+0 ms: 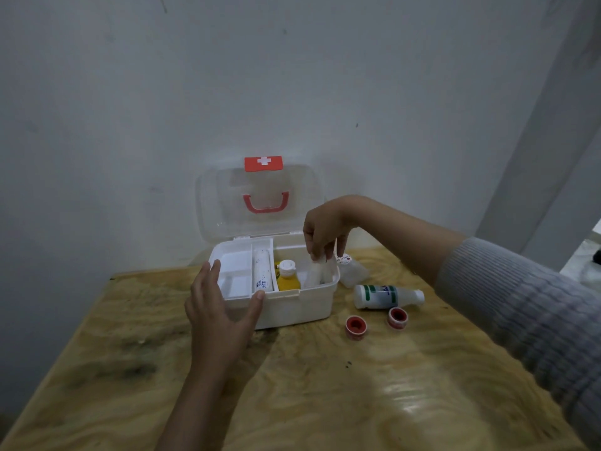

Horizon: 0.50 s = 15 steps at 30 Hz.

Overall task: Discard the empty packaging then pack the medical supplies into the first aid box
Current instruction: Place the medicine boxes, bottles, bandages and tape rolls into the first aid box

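- First aid box (292,307) stands open at frame centre.
- Left hand (221,314), fingers spread wide, touches its lower-left corner.
- Right hand (325,232) pinches the gauze roll (315,275) from above, inside the box's right compartment.

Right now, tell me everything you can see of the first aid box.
The first aid box is white plastic, standing on the wooden table with its clear lid swung up; the lid carries a red handle and a red cross latch. A tray on its left holds a white tube; a yellow bottle stands beside it. The left hand touches the front-left corner; the right hand pinches a white pack inside.
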Motion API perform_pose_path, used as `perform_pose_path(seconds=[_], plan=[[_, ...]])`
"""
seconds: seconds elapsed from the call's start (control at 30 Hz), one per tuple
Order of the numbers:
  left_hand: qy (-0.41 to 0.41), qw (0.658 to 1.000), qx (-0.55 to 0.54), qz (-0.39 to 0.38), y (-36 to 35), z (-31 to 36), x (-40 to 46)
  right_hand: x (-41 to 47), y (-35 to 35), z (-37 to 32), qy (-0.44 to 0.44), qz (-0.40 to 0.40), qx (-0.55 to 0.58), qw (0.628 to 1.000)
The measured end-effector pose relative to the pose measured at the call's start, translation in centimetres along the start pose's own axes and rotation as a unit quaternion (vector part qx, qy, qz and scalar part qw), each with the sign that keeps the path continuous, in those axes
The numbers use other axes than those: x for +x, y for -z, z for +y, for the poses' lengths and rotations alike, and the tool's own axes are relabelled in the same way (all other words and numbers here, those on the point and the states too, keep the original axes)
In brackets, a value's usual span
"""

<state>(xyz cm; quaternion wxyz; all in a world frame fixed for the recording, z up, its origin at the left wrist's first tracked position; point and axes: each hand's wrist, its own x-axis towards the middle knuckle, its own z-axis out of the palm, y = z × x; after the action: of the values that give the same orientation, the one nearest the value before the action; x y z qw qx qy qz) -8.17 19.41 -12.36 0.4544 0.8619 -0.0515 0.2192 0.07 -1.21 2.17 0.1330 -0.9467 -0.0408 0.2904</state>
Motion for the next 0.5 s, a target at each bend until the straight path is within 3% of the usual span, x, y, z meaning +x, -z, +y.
perform_pose_path(seconds=[0.27, 0.5], plan=[[0.007, 1.0, 0.015, 0.004, -0.19, -0.23, 0.16, 0.18, 0.01, 0.71, 0.042, 0.084, -0.034, 0.995], [0.0, 1.0, 0.011, 0.013, -0.24, -0.1, 0.12, 0.73, -0.42, 0.61, 0.105, 0.211, -0.077, 0.969]])
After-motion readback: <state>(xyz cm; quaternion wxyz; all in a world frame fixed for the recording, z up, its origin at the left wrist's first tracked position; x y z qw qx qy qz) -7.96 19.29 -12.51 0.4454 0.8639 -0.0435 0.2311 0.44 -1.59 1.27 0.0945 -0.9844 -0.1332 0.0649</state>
